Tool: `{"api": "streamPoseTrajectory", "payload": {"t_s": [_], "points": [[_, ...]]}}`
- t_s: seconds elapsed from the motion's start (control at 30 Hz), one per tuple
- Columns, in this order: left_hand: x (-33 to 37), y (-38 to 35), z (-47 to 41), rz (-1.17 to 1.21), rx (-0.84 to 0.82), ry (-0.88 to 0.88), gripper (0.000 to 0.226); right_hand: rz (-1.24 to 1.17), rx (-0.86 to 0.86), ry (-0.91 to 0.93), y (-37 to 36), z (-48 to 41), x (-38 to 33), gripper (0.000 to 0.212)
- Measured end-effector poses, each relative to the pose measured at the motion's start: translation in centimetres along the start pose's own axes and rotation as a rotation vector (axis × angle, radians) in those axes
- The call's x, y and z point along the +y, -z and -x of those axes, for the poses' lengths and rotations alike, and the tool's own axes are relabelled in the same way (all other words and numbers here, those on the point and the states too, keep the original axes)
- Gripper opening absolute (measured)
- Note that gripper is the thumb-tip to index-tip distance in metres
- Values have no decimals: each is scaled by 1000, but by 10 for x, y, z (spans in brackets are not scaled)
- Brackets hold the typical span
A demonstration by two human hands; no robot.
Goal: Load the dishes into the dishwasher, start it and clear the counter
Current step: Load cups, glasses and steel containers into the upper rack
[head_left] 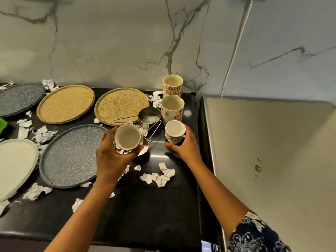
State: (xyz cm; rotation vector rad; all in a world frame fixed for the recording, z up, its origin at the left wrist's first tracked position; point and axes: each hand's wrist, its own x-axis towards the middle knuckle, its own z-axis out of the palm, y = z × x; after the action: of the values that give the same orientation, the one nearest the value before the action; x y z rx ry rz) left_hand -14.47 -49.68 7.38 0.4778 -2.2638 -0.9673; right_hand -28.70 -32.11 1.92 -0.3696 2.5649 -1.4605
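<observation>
Grasping a small white cup (127,137), the left grip (111,155) has its thumb on the cup's left side and its fingers curled underneath. The cup is held above the bench (145,206), mouth tipped toward the camera, and it looks empty inside. The right grip (187,148) is curled round a second small cup (175,131) with a patterned band, thumb near, fingers on the right. That cup stands upright on the bench close to the right edge.

Just under the lifted cup is a small metal scoop (144,149), its wire handle running far-right; cannot tell if the left grip touches it. Beyond it is a larger metal measuring cup (149,115), its handle pointing left over the rim of the right woven plate (121,105). A near tall mug (172,108) with red flowers stands just beyond the banded cup, and a far tall mug (172,85) with the same print stands by the marble wall (109,42).

The left woven plate (65,104) lies beside the right one. A speckled grey plate (71,155) lies left of the left grip, a second grey plate (20,99) far left, and a white plate (16,164) near left, cut by the frame. Torn paper scraps (160,176) are scattered all over the bench, and a green item (2,124) shows at the left edge.

A steel appliance top (272,160) sits right of the bench, and a white cable (236,51) runs up the wall. A dark flowered sleeve (254,233) covers the right arm.
</observation>
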Motion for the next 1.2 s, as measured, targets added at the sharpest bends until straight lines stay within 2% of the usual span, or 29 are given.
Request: {"api": "streamPoseTrajectory", "payload": {"t_s": [0.13,0.27,0.37,0.53,0.8,0.9,1.0,1.2], "points": [[5,-3,9,56,-17,21,75,-48,145,57,-10,3,0,78],[20,8,26,136,-1,-39,72,-101,192,173,11,34,-15,77],[34,22,56,209,-48,-98,70,-125,260,237,34,85,-29,79],[53,46,140,379,-205,-156,69,-188,356,246,52,213,-22,80],[57,72,301,493,-530,-111,74,-334,472,-10,50,420,33,71],[61,75,348,525,-612,-54,76,-365,511,-101,56,476,51,77],[68,72,385,569,-670,2,72,-423,558,-235,69,519,75,84],[78,57,432,631,-807,125,71,-431,687,-443,120,564,125,73]]}}
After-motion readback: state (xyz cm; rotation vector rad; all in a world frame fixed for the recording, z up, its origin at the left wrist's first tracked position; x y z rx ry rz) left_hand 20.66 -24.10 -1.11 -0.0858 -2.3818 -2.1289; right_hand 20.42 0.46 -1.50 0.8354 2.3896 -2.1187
